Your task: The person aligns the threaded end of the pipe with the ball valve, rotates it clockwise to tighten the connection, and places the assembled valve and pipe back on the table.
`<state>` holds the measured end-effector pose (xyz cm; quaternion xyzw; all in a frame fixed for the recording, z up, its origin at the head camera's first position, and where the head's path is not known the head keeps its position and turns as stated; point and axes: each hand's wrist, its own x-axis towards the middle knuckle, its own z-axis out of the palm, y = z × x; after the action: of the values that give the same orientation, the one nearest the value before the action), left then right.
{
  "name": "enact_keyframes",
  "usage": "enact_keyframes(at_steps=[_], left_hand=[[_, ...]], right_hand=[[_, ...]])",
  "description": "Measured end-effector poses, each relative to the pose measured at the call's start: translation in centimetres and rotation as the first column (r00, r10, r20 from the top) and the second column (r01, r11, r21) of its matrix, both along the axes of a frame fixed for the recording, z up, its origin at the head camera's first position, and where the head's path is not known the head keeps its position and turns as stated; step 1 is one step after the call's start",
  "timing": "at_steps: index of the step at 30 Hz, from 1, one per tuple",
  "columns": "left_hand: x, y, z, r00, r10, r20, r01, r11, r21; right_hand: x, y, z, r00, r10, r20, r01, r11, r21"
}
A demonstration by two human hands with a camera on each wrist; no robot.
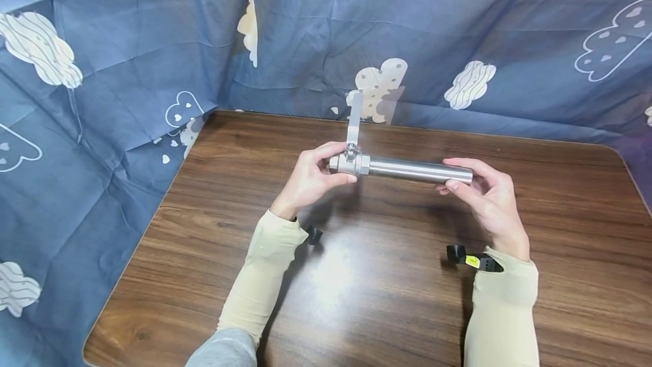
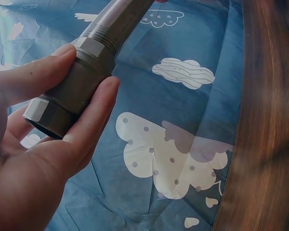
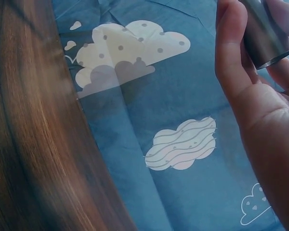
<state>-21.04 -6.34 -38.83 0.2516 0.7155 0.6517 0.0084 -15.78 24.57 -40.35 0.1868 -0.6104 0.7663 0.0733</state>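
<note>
A metal ball valve (image 1: 349, 164) with an upright flat lever handle (image 1: 355, 115) is joined to a straight steel pipe (image 1: 417, 170). Thumb and fingers of my left hand (image 1: 312, 177) grip the valve body from the left. Around the pipe's far right end, my right hand (image 1: 486, 194) pinches with thumb and fingers. Both pieces are held level above the table. Threads (image 2: 103, 38) show between valve and pipe in the left wrist view, along with the valve's open end. In the right wrist view the pipe (image 3: 267, 36) ends near the palm.
Below the hands lies a brown wood-grain table (image 1: 387, 287) with rounded corners. A blue cloth (image 1: 305, 33) with cloud prints hangs behind and to the left of it. Black wrist straps with cameras sit on both forearms, the right one (image 1: 474, 259) carrying a yellow label.
</note>
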Motion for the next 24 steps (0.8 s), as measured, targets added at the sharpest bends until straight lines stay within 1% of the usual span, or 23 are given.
enact_keyframes(at_steps=[7,12,18,22,24], left_hand=[[-0.02,-0.06,-0.04,1.0,-0.004,-0.007,0.004,1.0,0.002],[-0.14,-0.1,-0.16,1.0,-0.005,0.002,0.005,1.0,0.005],[-0.18,-0.16,-0.11,1.0,-0.01,-0.001,0.01,1.0,0.01],[-0.16,-0.19,-0.02,1.0,-0.009,0.005,0.009,1.0,0.009],[-0.17,-0.19,0.0,1.0,-0.006,0.009,0.005,1.0,0.009]], right_hand=[[0.0,0.06,-0.06,0.999,-0.038,0.011,0.038,0.997,0.062],[0.02,0.05,0.05,0.998,-0.055,0.01,0.054,0.994,0.091],[-0.06,-0.03,0.06,0.999,-0.045,-0.006,0.046,0.996,0.082],[-0.09,-0.15,0.05,0.997,-0.073,-0.021,0.075,0.992,0.102],[-0.13,-0.19,0.01,0.997,-0.074,-0.031,0.077,0.992,0.102]])
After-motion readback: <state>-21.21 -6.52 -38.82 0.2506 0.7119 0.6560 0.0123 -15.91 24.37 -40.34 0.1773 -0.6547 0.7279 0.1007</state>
